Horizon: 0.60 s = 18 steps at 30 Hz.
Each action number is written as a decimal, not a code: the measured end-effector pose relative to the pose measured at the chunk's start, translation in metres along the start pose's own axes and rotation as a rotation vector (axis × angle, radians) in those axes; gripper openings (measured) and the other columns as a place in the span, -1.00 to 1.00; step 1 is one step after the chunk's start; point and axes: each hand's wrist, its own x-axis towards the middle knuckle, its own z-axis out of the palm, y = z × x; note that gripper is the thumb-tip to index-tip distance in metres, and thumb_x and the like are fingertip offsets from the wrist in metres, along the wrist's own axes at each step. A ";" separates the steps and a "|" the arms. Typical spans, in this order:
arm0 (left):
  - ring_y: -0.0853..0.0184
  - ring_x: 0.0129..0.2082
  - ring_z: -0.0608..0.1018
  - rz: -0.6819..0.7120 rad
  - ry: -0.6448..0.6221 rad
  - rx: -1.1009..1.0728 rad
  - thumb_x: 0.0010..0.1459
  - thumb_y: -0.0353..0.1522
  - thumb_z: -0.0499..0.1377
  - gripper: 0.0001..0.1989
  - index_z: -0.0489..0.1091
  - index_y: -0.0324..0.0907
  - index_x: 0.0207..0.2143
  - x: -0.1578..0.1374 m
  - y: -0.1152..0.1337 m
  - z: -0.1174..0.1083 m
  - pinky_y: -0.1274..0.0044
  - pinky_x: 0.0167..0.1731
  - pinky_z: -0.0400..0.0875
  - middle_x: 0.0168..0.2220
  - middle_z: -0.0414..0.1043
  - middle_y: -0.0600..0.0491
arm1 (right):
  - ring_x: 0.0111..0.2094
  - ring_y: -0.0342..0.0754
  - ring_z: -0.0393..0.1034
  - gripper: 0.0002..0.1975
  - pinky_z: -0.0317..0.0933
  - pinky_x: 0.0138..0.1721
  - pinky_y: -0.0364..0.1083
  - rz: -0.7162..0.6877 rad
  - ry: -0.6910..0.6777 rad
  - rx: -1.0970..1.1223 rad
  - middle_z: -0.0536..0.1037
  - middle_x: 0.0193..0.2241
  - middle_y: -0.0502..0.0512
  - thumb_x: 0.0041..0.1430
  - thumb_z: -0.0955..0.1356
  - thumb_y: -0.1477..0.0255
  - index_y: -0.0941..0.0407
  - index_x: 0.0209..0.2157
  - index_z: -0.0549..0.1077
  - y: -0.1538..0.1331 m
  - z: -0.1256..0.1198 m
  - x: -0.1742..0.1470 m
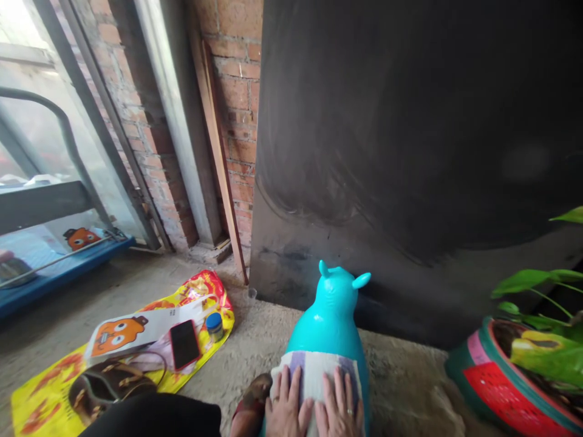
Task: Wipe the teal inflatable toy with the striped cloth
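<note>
A turquoise inflatable animal toy (328, 328) with two small ears stands on the floor in front of me, its head toward the dark board. Over its back lies a white cloth with pale purple stripes (314, 363). My left hand (288, 408) rests flat on the cloth, fingers spread. Beside it my right hand (339, 406) also lies flat on the cloth, with a ring on one finger. The two thumbs are close together. The lower part of the toy is hidden by my hands and the frame's edge.
A large dark board (410, 152) leans against the brick wall (234, 91). On the left, a yellow plastic bag (36, 388) bears a phone (184, 344), a blue-lidded jar (214, 326), a white printed bag (150, 328) and a brown handbag (107, 385). A potted plant (505, 382) stands right.
</note>
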 end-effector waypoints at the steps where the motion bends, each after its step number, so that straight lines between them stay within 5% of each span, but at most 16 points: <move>1: 0.03 0.42 -0.11 0.003 -0.011 0.007 0.25 -0.18 -0.06 -0.36 -0.08 -0.06 0.35 0.005 0.008 -0.008 0.06 0.29 0.08 0.43 -0.27 -0.02 | 0.27 0.30 0.16 -0.52 0.25 0.08 0.38 -0.019 -0.041 0.007 0.23 0.27 0.12 0.26 0.20 0.18 -0.10 0.20 0.28 0.004 -0.003 0.012; 10: 0.03 0.43 -0.18 0.087 -0.006 -0.021 0.28 -0.11 -0.15 -0.35 -0.20 -0.03 0.37 0.055 0.045 -0.035 -0.01 0.28 0.02 0.45 -0.34 -0.04 | 0.36 0.21 -0.05 -0.48 0.21 0.17 0.28 0.029 -0.055 -0.013 0.02 0.36 0.11 0.33 0.11 0.23 -0.04 0.29 0.11 0.006 -0.030 0.085; 18: 0.09 0.43 -0.15 0.160 -0.032 0.028 0.20 -0.14 -0.05 -0.34 -0.08 0.02 0.34 0.015 0.015 -0.021 0.03 0.31 0.00 0.43 -0.31 0.04 | 0.22 0.25 0.24 -0.53 0.36 0.03 0.26 0.109 0.073 -0.127 0.30 0.22 0.19 0.27 0.17 0.25 0.03 0.16 0.35 -0.002 0.002 0.004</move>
